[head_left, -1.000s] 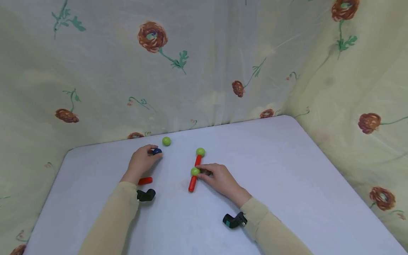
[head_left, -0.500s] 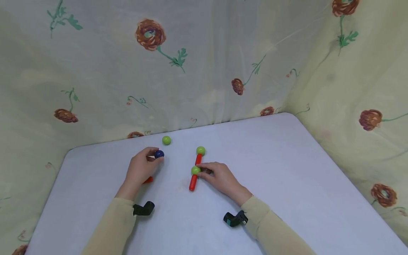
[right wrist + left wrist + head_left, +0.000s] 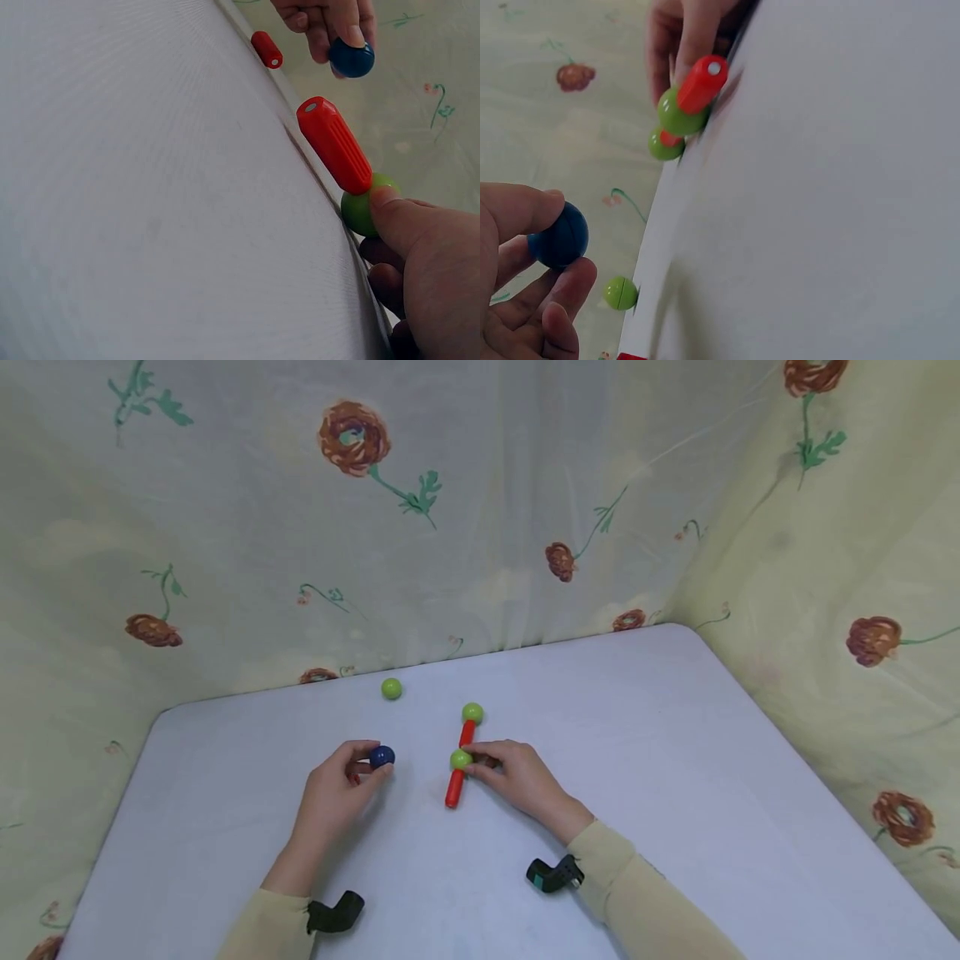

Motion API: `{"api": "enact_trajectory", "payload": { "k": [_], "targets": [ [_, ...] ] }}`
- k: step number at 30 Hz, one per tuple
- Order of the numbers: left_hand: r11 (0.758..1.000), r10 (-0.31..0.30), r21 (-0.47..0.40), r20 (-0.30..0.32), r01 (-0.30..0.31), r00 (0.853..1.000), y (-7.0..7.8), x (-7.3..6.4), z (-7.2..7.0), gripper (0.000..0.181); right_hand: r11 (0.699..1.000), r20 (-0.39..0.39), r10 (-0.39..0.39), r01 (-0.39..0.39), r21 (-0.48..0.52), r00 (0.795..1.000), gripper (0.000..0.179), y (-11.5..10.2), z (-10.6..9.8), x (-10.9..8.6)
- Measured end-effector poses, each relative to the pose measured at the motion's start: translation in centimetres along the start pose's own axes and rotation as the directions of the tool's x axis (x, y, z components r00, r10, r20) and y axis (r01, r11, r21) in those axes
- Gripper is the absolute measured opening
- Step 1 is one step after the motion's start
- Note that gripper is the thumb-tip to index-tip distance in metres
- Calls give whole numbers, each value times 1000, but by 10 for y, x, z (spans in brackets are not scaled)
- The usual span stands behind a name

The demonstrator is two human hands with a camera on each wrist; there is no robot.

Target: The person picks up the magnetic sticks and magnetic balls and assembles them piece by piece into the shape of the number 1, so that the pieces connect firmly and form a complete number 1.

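Observation:
Between thumb and fingers my left hand [image 3: 335, 795] pinches a dark blue ball [image 3: 382, 757], held above the table in the left wrist view. My right hand [image 3: 522, 781] pinches the middle green ball [image 3: 461, 759] of a joined row. From that ball a red rod [image 3: 454, 789] points toward me, its free end showing a silvery tip in the right wrist view. A second red rod [image 3: 467, 733] runs away from it to another green ball [image 3: 472, 713]. The blue ball is apart from the row, to its left.
One loose green ball [image 3: 392, 688] lies near the table's back edge. A separate red rod [image 3: 267, 49] lies by the left hand, mostly hidden by it in the head view. Flowered cloth [image 3: 480, 510] hangs behind the white table [image 3: 675, 735].
My left hand has drawn the blue ball back toward me and slightly right, from near the loose green ball. My right hand keeps its grip on the row with hardly any movement.

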State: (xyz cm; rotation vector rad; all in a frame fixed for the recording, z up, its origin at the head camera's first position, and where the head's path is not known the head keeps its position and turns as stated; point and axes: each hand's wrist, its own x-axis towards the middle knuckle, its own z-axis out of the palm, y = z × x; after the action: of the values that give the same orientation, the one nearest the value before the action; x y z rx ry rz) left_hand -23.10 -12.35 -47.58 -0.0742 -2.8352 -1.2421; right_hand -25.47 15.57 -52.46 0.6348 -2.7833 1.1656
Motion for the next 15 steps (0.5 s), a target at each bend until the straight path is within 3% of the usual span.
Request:
{"api": "enact_trajectory", "payload": {
  "k": [5, 15],
  "targets": [
    [998, 38, -47, 14, -37, 999, -1, -17, 9, 38, 1000, -2, 3, -3, 0, 1000, 37, 0, 0, 0],
    [996, 12, -93, 52, -7, 999, 1, -38, 36, 36, 1000, 6, 16, -16, -3, 1000, 38, 1, 2, 1]
  ]
}}
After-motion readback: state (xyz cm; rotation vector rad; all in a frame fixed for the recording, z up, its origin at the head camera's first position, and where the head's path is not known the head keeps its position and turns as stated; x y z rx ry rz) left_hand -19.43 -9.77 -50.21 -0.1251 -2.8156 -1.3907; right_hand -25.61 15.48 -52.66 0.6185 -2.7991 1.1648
